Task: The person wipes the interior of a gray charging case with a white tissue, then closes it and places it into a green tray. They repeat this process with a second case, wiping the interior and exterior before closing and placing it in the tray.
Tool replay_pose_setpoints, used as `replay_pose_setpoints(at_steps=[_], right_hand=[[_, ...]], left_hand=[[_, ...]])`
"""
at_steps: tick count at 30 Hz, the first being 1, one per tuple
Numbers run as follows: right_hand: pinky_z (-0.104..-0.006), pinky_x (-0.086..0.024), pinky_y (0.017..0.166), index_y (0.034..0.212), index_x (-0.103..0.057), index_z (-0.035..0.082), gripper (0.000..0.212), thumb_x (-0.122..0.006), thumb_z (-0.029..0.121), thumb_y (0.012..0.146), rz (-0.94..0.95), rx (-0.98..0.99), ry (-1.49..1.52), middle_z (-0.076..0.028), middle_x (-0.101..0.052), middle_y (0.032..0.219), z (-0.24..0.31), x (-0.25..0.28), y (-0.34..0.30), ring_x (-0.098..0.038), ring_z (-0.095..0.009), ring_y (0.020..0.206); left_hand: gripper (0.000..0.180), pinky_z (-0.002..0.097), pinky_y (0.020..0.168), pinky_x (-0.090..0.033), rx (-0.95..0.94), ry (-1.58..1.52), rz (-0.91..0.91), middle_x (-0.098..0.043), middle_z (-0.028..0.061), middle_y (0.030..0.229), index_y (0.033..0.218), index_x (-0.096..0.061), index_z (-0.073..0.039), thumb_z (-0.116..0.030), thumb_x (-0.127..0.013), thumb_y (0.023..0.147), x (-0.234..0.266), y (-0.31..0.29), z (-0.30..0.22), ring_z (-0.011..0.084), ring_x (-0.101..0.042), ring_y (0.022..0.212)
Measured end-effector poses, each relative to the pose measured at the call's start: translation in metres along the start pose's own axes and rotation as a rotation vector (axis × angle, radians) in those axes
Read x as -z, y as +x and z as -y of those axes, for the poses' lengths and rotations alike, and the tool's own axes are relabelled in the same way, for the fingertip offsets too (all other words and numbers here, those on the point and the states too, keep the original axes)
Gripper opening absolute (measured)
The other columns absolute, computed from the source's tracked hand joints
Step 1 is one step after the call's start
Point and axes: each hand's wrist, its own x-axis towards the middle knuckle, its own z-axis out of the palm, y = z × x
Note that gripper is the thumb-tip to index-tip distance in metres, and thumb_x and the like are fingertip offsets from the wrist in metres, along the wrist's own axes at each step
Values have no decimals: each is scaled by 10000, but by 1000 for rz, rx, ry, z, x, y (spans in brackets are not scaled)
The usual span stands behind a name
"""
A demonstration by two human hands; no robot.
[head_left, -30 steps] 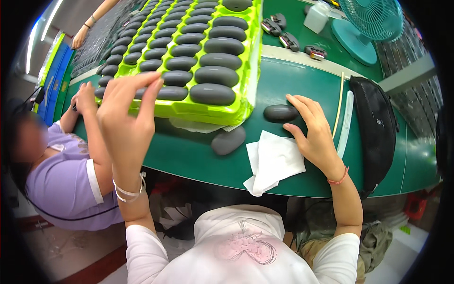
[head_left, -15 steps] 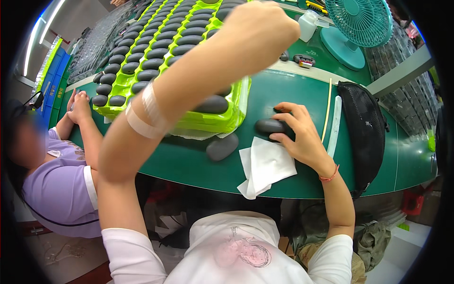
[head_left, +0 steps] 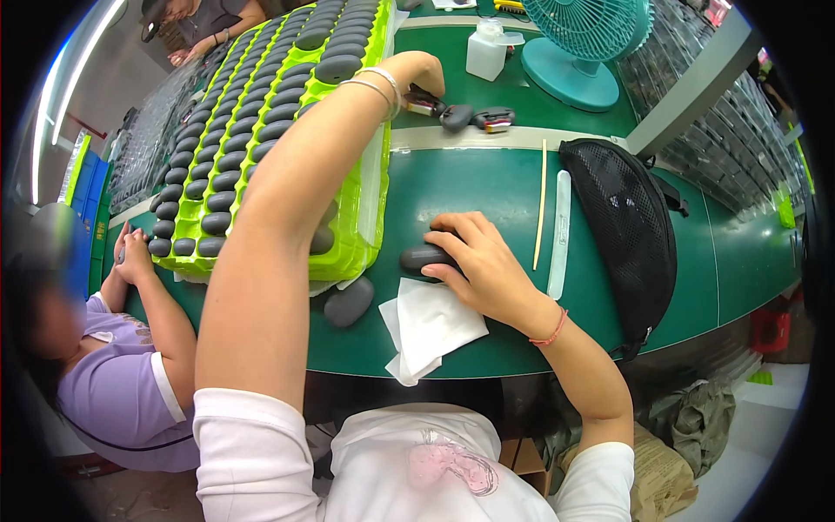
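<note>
Across the green table, my left hand (head_left: 422,74) reaches past the lime-green tray (head_left: 370,200) to small dark pieces (head_left: 424,103) with red and white parts; its fingertips are hidden. Two similar pieces, a dark rounded one (head_left: 455,117) and another (head_left: 494,119), lie just to its right. My right hand (head_left: 487,270) is closed around a smooth dark grey oval piece (head_left: 424,258) resting on the table. Under that hand's near side lies a folded white cloth (head_left: 435,324). Another dark grey oval (head_left: 350,302) lies against the tray's near corner. Rows of such ovals fill the tray.
A teal fan (head_left: 574,74) and a white bottle (head_left: 487,54) stand at the back. To the right lie a thin stick (head_left: 540,204), a pale strip (head_left: 559,235) and a black mesh pouch (head_left: 622,244). A co-worker's hands (head_left: 132,254) are at the left; another person works at the far left.
The whole view has shifted. My left hand, raised as a fist before, has come down and slightly left to the small pieces. My right hand keeps its hold on the oval piece.
</note>
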Motion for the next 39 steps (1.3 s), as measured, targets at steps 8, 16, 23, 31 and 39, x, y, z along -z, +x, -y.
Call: replay_pose_setpoints(at_steps=[8,16,23,31,39], right_hand=[[-421,-452,924,1035,-640,-18,296,-727,166,819,-26,9,74,-149,-589,1128,0,-4,5,-539,-338,1051],[-343,-531,744,1030,-641,-38,208,-665,111,887,-35,-325,379,-150,-689,1020,6,31,8,-677,-256,904],[-295,-507,820,1297,-512,-57,425,-658,119,939,-49,-493,1202,-99,-626,1138,64,17,-26,-620,-163,1017],[-283,-560,803,1130,-581,-69,264,-672,-39,885,-208,-505,1106,-110,-657,1000,104,-17,-58,-661,-147,903],[-345,-580,880,1130,-562,-89,254,-630,-94,885,-195,-494,1178,-156,-641,1073,114,-29,-72,-663,-208,958]], left_hand=[[366,314,594,-566,-135,-110,145,-600,97,949,1078,-577,-88,-237,-696,766,-10,-75,4,212,-628,652],[388,278,704,-517,-568,-325,-179,-644,94,1006,1296,-568,-63,-168,-538,923,-59,-238,-8,145,-604,751],[452,287,840,-530,-539,-1110,-360,-572,153,1249,1427,-379,49,-91,-492,1011,-166,-335,14,169,-612,1008],[386,287,779,-559,-507,-791,-665,-696,148,1042,1207,-618,57,-154,-709,896,-221,-356,49,189,-692,850],[374,201,660,-481,-270,-1261,-491,-685,97,954,1257,-569,69,-172,-601,972,-218,-369,54,94,-614,778]])
